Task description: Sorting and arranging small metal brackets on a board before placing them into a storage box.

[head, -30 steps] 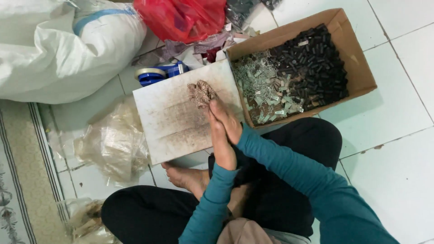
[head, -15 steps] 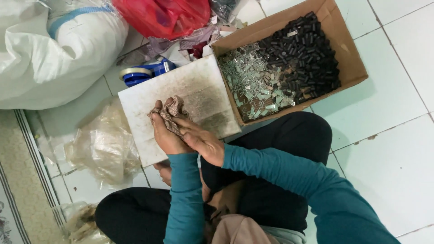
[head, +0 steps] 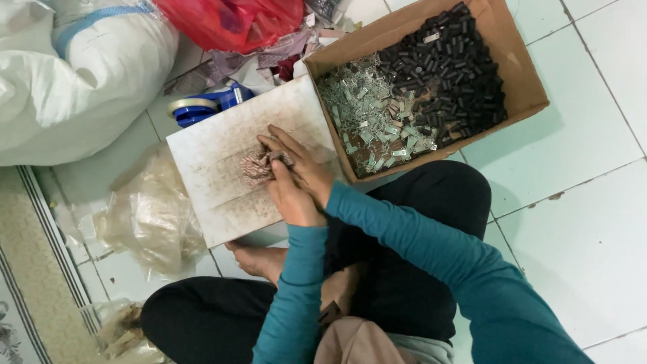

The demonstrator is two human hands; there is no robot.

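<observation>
Seated on a tiled floor [head: 593, 222], legs crossed, a white board [head: 209, 158] resting in front of the knees. On the board, near its middle, a small heap of pinkish-grey metal pieces [head: 255, 165]. Heap slightly longer than wide, long axis running roughly from the near left edge of the board toward the far right, toward the cardboard box [head: 522, 81]. Single pieces too small and blurred to tell which way each one points.

Left hand [head: 290, 199] lying on the board, back of the hand up, fingers curled toward the heap; fingertips touching its right side. Right hand [head: 303, 165] laid partly over the left, fingers [head: 276, 138] stretched almost straight and close together, pointing toward the far left, reaching the top right edge of the heap. Heap therefore just in front of both sets of fingertips, on their left, not covered by them. Something small and dark pinched between the two hands at [head: 278, 158]; not possible to tell which hand has it, or how tightly.

Cardboard box just beside the far right corner of the board, holding silver metal clips [head: 367, 118] on the left and black cylinders [head: 448, 74] on the right. White sack [head: 74, 81], red bag [head: 232, 20] and blue tape dispenser [head: 202, 104] beyond the board. Clear plastic bag [head: 151, 216] to the left of the board.
</observation>
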